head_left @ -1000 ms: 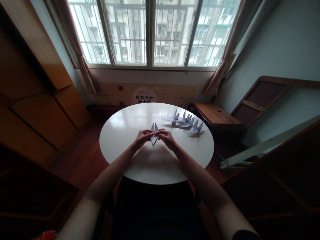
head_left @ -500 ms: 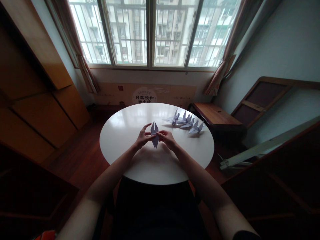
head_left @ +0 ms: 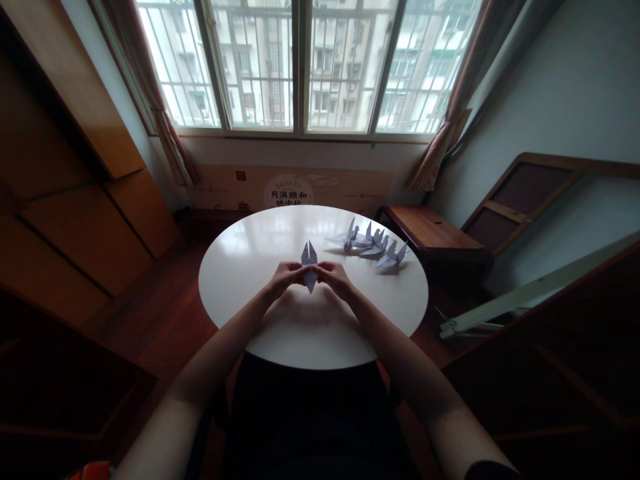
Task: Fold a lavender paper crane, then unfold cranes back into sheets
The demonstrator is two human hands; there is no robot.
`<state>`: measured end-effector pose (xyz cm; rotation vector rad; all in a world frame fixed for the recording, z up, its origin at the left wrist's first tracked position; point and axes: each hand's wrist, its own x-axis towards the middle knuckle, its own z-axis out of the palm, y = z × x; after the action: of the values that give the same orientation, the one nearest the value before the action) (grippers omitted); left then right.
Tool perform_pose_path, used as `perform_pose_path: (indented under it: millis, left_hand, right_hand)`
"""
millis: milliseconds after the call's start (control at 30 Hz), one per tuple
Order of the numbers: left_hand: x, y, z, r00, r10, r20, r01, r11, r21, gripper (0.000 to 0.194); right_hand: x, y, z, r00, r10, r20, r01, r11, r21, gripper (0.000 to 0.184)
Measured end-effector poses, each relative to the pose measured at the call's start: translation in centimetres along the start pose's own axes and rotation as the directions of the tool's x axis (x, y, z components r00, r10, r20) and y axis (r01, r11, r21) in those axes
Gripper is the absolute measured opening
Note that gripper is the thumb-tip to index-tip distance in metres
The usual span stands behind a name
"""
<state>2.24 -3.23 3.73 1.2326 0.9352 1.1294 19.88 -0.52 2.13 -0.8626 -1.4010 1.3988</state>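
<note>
Between both hands, a folded piece of pale grey-purple paper (head_left: 309,255) is held upright above the table. It is a narrow diamond with a slit running down from its top point. My left hand (head_left: 287,277) pinches its left edge at mid-height, fingers closed. From the other side my right hand (head_left: 334,275) pinches the right edge, its thumb close to the left thumb. Fingers behind the paper are partly hidden. Several folded paper cranes (head_left: 373,241) of the same colour stand beyond my right hand.
The round white table (head_left: 310,343) spreads under my hands. A wooden bench (head_left: 435,230) stands beyond its right side, near a leaning wooden frame (head_left: 520,200). Cabinets (head_left: 100,227) line the left, and a printed board (head_left: 220,183) lies below the barred window.
My left hand's raised index finger has come down, and its fingers are now closed at the paper. The folded paper has barely shifted. The cranes have not moved.
</note>
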Motion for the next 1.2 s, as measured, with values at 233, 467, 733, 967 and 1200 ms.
perform_pose_path:
  millis: [233,467,733,967,1200]
  left_hand:
    - [0.3,-0.3,-0.2,0.998,0.027,0.057,-0.026,0.999,-0.023,0.053]
    - [0.1,-0.1,0.0,0.998,0.046,0.035,-0.047,0.999,0.028,0.05]
    - [0.0,0.0,0.1,0.996,0.061,0.06,-0.064,0.997,0.041,0.05]
    - [0.1,-0.1,0.2,0.995,0.085,0.047,-0.087,0.995,0.041,0.05]
    - [-0.1,0.2,0.3,0.993,0.106,0.058,-0.109,0.993,0.05,0.047]
  right_hand:
    - [0.1,0.2,0.0,0.999,-0.032,0.02,0.032,0.999,0.037,0.037]
    - [0.0,0.1,0.0,0.999,-0.024,0.03,0.023,0.999,0.031,0.038]
    - [-0.2,-0.3,0.1,0.999,0.031,0.034,-0.034,0.995,0.089,0.038]
    - [-0.2,-0.4,0.2,1.0,-0.021,0.016,0.02,1.0,0.016,0.042]
    - [-0.4,-0.9,0.3,0.997,-0.067,0.037,0.068,0.997,-0.038,0.041]
